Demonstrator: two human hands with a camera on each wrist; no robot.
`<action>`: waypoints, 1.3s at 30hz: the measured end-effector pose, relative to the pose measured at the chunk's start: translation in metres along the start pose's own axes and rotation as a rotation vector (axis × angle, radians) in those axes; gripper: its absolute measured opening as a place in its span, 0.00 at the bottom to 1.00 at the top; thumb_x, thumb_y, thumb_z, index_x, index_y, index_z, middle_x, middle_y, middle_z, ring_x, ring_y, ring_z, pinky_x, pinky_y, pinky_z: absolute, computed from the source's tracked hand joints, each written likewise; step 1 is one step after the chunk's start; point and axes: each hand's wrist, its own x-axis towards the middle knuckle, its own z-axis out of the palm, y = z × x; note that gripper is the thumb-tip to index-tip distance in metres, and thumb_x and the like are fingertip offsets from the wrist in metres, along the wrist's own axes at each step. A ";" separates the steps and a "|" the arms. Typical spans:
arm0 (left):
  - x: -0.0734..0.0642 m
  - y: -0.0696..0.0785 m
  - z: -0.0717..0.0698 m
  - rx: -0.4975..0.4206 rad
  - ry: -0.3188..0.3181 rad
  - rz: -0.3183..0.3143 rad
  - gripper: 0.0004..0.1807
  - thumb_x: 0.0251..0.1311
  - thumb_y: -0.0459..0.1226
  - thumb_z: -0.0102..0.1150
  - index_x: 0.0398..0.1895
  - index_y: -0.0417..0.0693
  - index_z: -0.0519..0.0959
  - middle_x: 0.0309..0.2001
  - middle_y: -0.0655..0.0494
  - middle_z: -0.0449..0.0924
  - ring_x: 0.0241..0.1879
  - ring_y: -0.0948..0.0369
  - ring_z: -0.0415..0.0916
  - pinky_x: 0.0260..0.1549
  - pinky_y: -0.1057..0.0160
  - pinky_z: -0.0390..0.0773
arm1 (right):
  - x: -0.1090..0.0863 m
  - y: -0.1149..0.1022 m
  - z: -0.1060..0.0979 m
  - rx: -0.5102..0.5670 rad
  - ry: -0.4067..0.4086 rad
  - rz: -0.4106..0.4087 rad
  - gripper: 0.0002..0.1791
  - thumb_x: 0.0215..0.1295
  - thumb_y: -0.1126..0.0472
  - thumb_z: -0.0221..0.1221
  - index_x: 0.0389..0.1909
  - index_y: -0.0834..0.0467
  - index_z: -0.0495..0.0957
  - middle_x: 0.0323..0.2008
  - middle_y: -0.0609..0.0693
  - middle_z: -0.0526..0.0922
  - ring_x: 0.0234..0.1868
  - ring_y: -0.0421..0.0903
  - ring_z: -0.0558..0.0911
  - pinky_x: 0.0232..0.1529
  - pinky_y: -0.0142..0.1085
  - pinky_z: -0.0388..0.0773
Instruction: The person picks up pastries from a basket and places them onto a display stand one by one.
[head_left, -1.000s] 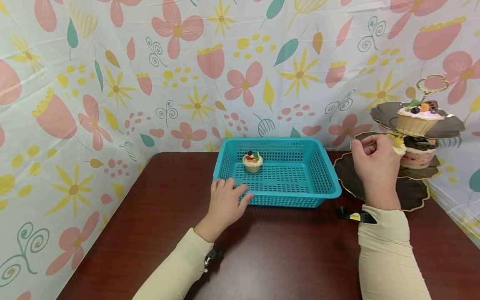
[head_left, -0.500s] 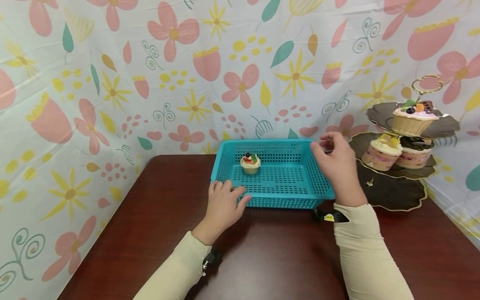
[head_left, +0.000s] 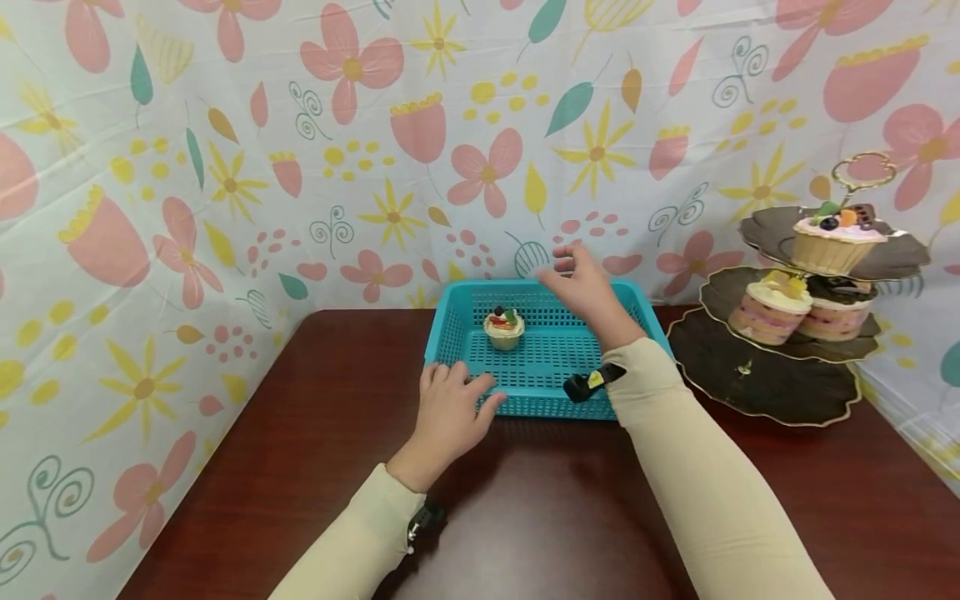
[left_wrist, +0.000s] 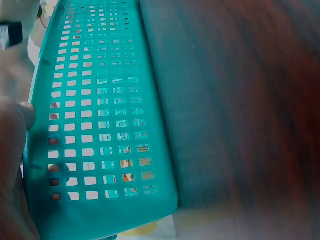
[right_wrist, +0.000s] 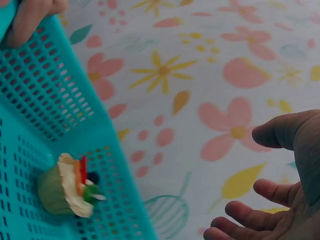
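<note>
A turquoise basket (head_left: 536, 404) with lattice walls stands at the back of the table. Inside, near its left end, a small cupcake (head_left: 504, 331) sits upright, topped with cream, a dark berry, red pieces and a green leaf. My left hand (head_left: 450, 417) grips the basket's front rim near the left corner, its fingers (right_wrist: 32, 20) hooked over the edge in the right wrist view. Above the basket's back right part hovers my right hand (head_left: 581, 287), holding nothing, thumb and fingers spread apart.
To the basket's right is a dark three-tier cake stand (head_left: 757, 387) with gold edges. A larger cupcake (head_left: 836, 246) tops it; two round layered cakes, one with yellow fruit (head_left: 772, 310), share the middle tier. A flowered cloth (head_left: 360, 125) hangs behind the dark wooden table (head_left: 337, 383).
My right hand has moved left from beside the cake stand to above the basket, and its fingers have opened. The left hand has stayed on the rim.
</note>
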 end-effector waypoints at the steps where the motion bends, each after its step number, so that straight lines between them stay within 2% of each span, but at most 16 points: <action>1: 0.000 -0.001 0.000 0.003 0.001 -0.001 0.16 0.71 0.54 0.56 0.49 0.59 0.85 0.37 0.54 0.72 0.44 0.52 0.70 0.60 0.38 0.62 | 0.006 0.001 0.004 0.011 -0.009 0.013 0.37 0.72 0.45 0.58 0.74 0.56 0.59 0.71 0.61 0.65 0.68 0.60 0.68 0.64 0.57 0.68; 7: 0.000 -0.002 -0.001 0.018 0.009 0.007 0.16 0.70 0.54 0.56 0.47 0.59 0.85 0.37 0.54 0.73 0.44 0.52 0.70 0.58 0.39 0.63 | 0.030 0.009 0.022 0.125 0.003 0.083 0.36 0.72 0.47 0.59 0.74 0.57 0.58 0.73 0.61 0.63 0.68 0.60 0.69 0.64 0.55 0.68; 15: 0.002 -0.001 -0.002 0.017 0.003 0.013 0.16 0.72 0.54 0.54 0.47 0.58 0.84 0.37 0.55 0.72 0.43 0.54 0.69 0.58 0.40 0.63 | 0.048 0.016 0.038 0.036 -0.066 0.068 0.38 0.70 0.46 0.61 0.74 0.56 0.58 0.71 0.61 0.64 0.67 0.60 0.69 0.63 0.57 0.68; 21: 0.002 0.002 0.001 0.031 0.011 0.017 0.15 0.71 0.55 0.56 0.46 0.60 0.84 0.36 0.56 0.71 0.43 0.55 0.69 0.58 0.42 0.63 | 0.063 0.032 0.041 0.119 0.013 0.071 0.37 0.71 0.45 0.60 0.73 0.58 0.60 0.71 0.61 0.64 0.67 0.59 0.69 0.63 0.56 0.69; 28: 0.003 0.004 0.000 0.033 0.002 0.018 0.15 0.71 0.55 0.55 0.45 0.60 0.84 0.35 0.57 0.71 0.43 0.56 0.70 0.58 0.42 0.64 | 0.073 0.053 0.045 0.104 0.048 0.064 0.35 0.70 0.44 0.61 0.69 0.61 0.64 0.69 0.61 0.68 0.66 0.59 0.70 0.62 0.56 0.70; 33: 0.003 0.002 -0.002 0.039 0.001 0.012 0.15 0.71 0.56 0.55 0.44 0.60 0.83 0.35 0.57 0.70 0.43 0.56 0.69 0.58 0.42 0.64 | 0.076 0.063 0.054 0.022 -0.035 0.022 0.30 0.70 0.46 0.62 0.62 0.62 0.70 0.63 0.62 0.73 0.62 0.60 0.73 0.60 0.56 0.71; 36: 0.002 0.001 -0.002 0.040 -0.003 0.005 0.15 0.70 0.55 0.55 0.44 0.60 0.83 0.36 0.56 0.71 0.43 0.56 0.70 0.59 0.41 0.64 | 0.078 0.066 0.062 -0.075 -0.132 0.017 0.31 0.70 0.44 0.62 0.63 0.61 0.71 0.63 0.62 0.73 0.62 0.60 0.73 0.61 0.56 0.71; 39: 0.001 -0.001 -0.002 0.042 -0.013 -0.004 0.15 0.71 0.55 0.55 0.46 0.59 0.84 0.37 0.56 0.71 0.44 0.56 0.70 0.60 0.41 0.63 | 0.080 0.068 0.069 -0.184 -0.249 0.013 0.36 0.69 0.43 0.62 0.68 0.62 0.68 0.67 0.63 0.70 0.65 0.61 0.71 0.62 0.57 0.71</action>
